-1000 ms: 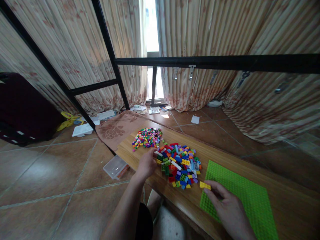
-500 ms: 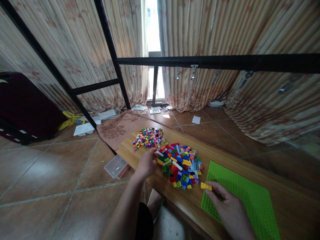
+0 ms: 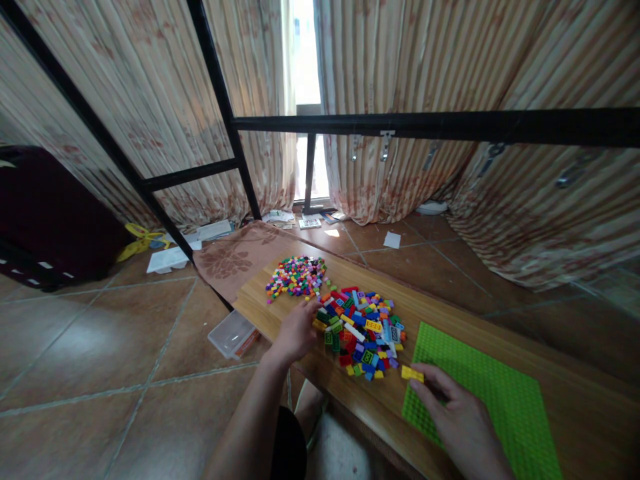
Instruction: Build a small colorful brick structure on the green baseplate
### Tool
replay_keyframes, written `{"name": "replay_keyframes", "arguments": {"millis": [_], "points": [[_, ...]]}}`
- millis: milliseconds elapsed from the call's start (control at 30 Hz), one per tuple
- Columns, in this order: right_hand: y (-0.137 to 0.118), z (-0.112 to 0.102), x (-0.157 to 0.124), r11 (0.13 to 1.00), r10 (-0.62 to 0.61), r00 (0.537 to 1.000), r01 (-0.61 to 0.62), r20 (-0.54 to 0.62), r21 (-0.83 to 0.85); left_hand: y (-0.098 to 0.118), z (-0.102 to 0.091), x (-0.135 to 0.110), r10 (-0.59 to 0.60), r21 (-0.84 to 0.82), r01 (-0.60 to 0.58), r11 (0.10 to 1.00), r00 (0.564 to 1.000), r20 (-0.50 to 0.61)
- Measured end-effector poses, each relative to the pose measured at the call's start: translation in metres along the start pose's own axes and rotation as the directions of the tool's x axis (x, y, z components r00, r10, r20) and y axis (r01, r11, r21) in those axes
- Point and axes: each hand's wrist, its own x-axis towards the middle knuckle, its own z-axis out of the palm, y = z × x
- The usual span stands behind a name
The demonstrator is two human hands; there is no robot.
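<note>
Picking through loose bricks at the counter (image 3: 260, 303), with both hands busy.

Reaching the left hand (image 3: 296, 331) into the near-left edge of the mixed brick pile (image 3: 365, 330), curling the fingers down onto the pieces there, yet not showing clearly enough to tell whether gripping one or only touching. Pinching a yellow brick (image 3: 413, 374) in the fingertips of the right hand (image 3: 457, 417), holding it just at the near-left corner of the green baseplate (image 3: 490, 393), between plate and pile. Judging this as the selecting stage. Likely calling next for a clean fingertip pinch on one piece without dragging its neighbours, and for keeping the yellow one level above the studs.
</note>
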Motion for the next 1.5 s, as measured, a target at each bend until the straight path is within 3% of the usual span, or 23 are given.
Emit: {"name": "replay_keyframes", "arguments": {"millis": [267, 1500], "points": [[-0.0021, 0.0006, -0.0016, 1.000, -0.005, 1.000, 0.005, -0.002, 0.009, 0.0038, -0.0020, -0.0010, 0.039, 0.101, -0.044, 0.994, 0.998, 0.057], [-0.0017, 0.0018, -0.0008, 1.000, -0.005, 1.000, 0.005, -0.007, 0.003, 0.0031, -0.0008, 0.0002, -0.006, 0.032, 0.006, 0.999, 1.000, -0.013]]}}
